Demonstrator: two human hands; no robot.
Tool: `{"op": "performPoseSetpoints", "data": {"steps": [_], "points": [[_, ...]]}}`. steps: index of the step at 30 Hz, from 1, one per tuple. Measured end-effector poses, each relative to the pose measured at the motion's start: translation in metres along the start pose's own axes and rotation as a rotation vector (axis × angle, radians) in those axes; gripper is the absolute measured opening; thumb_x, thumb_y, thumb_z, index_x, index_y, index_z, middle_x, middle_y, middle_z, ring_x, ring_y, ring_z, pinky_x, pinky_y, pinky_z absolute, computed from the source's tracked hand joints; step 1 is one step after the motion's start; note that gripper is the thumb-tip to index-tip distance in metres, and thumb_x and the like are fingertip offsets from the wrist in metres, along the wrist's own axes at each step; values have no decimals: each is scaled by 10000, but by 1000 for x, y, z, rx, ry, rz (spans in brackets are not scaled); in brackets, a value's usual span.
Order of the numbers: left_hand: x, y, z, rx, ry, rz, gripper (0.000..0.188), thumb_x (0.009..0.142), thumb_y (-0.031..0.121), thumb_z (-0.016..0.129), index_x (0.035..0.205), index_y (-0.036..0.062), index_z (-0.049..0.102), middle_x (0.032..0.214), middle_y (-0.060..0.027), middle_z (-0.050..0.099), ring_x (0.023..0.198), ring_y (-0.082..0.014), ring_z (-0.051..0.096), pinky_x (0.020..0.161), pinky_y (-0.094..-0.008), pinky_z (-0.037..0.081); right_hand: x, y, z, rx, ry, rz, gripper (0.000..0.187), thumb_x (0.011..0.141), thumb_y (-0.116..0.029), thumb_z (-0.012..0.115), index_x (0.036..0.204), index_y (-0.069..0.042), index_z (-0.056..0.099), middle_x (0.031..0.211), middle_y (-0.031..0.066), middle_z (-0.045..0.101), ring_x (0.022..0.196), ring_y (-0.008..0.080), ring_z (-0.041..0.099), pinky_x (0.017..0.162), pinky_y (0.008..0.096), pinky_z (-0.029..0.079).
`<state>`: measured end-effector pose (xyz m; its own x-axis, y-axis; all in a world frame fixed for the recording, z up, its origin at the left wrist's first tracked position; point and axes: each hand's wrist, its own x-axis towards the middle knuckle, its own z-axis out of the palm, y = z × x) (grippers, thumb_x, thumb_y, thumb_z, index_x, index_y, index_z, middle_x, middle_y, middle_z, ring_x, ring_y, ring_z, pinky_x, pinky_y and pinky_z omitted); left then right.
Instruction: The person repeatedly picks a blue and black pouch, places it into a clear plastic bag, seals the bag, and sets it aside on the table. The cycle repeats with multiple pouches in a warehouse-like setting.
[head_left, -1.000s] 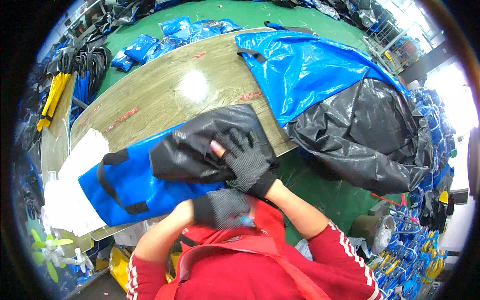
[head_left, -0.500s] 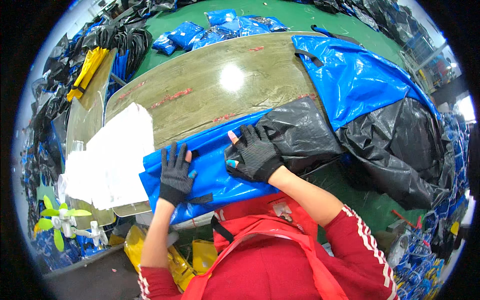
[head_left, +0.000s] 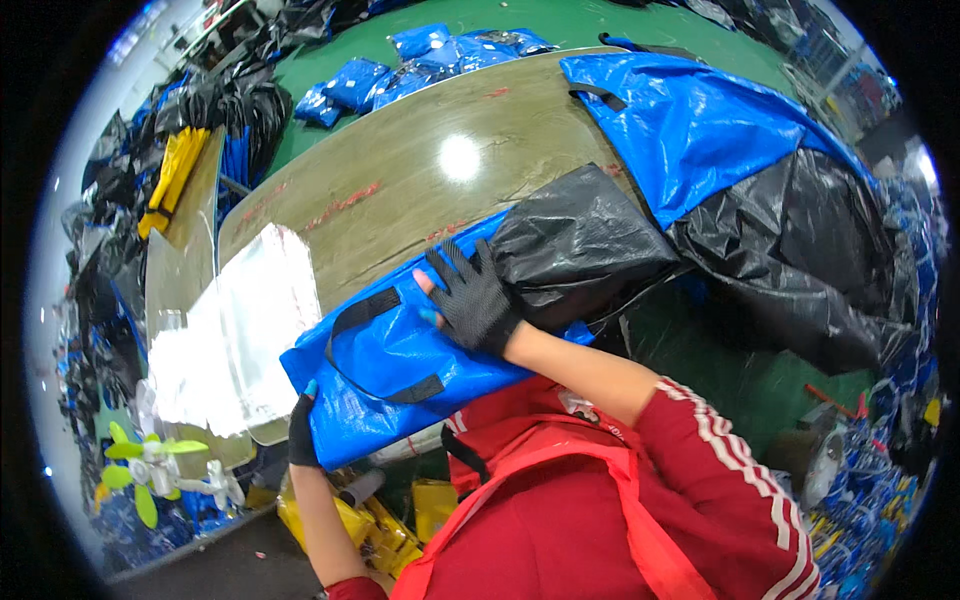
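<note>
A long bag of shiny blue and black tarpaulin (head_left: 470, 370) lies folded along the near edge of the table. A black strap (head_left: 338, 340) loops across its blue part. My left hand (head_left: 303, 430), in a black fingerless-tip glove, holds the bag's left end; its thumb shows at the edge and its other fingers are mostly hidden. My right hand (head_left: 472, 305), in a matching glove, lies flat with fingers apart on the bag, where the blue part meets the black part (head_left: 590, 235).
White sheets (head_left: 250, 330) lie on the left of the wooden-look table (head_left: 400, 160). Another blue and black tarpaulin piece (head_left: 710, 120) hangs over the right end. Blue packages (head_left: 430, 65) sit on the green floor beyond. A small green-bladed fan (head_left: 150, 465) stands at lower left.
My left hand has gone from lying flat on the blue part to its left end. The black strap now shows in full. My right hand has shifted slightly left.
</note>
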<state>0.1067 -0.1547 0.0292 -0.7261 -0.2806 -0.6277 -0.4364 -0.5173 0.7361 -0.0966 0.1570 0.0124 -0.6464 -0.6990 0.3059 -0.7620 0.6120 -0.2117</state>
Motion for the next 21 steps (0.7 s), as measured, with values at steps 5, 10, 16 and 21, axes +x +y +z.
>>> {"op": "performPoseSetpoints", "data": {"steps": [5,10,16,21], "points": [[-29,68,113,109,-228,400,579,866,351,614,1295,-12,476,1193,-191,583,1050,-300,589,927,-436,486,-63,1,-31,543,114,48,428,979,-321,401,1259,-32,544,1323,190,509,1259,334,449,1123,416,264],[-1,39,383,509,-492,669,369,836,243,634,1091,-10,552,970,-175,622,865,-255,605,792,-399,488,-104,9,6,375,134,-46,402,988,-325,377,1250,-71,546,1289,161,531,1208,308,480,1082,396,300],[102,-79,478,950,-367,759,415,873,427,619,862,23,523,694,-212,618,598,-313,619,589,-411,485,-127,8,-32,627,74,101,370,972,-344,390,1174,-96,578,1160,152,603,1064,325,568,979,448,391],[111,-84,464,647,-531,580,155,922,178,523,971,58,608,739,-151,656,712,-309,664,646,-404,511,-142,68,-140,678,-349,8,200,825,-288,600,787,-98,650,715,156,644,669,360,630,710,455,507]]}}
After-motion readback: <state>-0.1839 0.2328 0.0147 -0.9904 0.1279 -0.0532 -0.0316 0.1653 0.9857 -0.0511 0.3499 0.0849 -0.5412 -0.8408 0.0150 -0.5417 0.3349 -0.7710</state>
